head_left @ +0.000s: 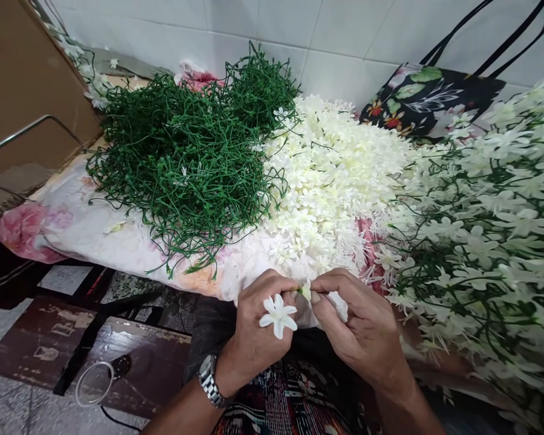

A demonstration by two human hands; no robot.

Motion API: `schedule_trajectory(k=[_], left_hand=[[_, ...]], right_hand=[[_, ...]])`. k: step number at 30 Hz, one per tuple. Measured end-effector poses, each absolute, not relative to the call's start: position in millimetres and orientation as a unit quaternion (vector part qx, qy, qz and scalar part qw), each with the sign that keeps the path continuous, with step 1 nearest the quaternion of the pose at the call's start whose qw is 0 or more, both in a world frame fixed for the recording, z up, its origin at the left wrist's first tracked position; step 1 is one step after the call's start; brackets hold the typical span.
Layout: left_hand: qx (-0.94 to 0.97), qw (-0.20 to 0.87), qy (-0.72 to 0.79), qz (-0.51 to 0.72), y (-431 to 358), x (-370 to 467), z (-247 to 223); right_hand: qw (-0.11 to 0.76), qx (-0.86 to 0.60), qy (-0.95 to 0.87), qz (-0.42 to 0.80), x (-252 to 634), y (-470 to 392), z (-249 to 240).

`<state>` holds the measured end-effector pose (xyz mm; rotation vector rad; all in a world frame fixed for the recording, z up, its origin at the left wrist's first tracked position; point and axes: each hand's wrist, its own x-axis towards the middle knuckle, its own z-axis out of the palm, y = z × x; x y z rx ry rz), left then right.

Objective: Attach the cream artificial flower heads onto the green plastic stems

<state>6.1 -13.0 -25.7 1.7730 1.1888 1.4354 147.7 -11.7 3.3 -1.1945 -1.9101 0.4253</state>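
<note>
My left hand (pixel 260 323) is closed on a green flower stem, and a white flower (pixel 278 316) sticks out in front of its fingers. My right hand (pixel 365 323) pinches a small white blossom (pixel 306 290) at the stem's tip, between the two hands. More white petals (pixel 338 306) show within my right hand's fingers. Beyond my hands lie a tangled heap of green stems (pixel 185 157) at the left and a pile of loose white flower heads (pixel 330 163) at the centre.
Assembled white flowers on green stems (pixel 494 241) fill the right side. A floral black bag (pixel 426 99) leans by the tiled wall (pixel 272 21). A cardboard box (pixel 22 78) stands at the left. Below, a brown board (pixel 140 362) lies near the floor.
</note>
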Motion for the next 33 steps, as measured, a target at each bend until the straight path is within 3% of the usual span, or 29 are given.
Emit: schedule_trajectory(k=[20, 33], left_hand=[[0.696, 0.344, 0.439, 0.453, -7, 1, -16], [0.705, 0.278, 0.450, 0.473, -9, 5, -22]], right_hand=[[0.430, -0.437, -0.776, 0.146, 150, -8, -4], [0.432, -0.422, -0.776, 0.181, 149, -4, -10]])
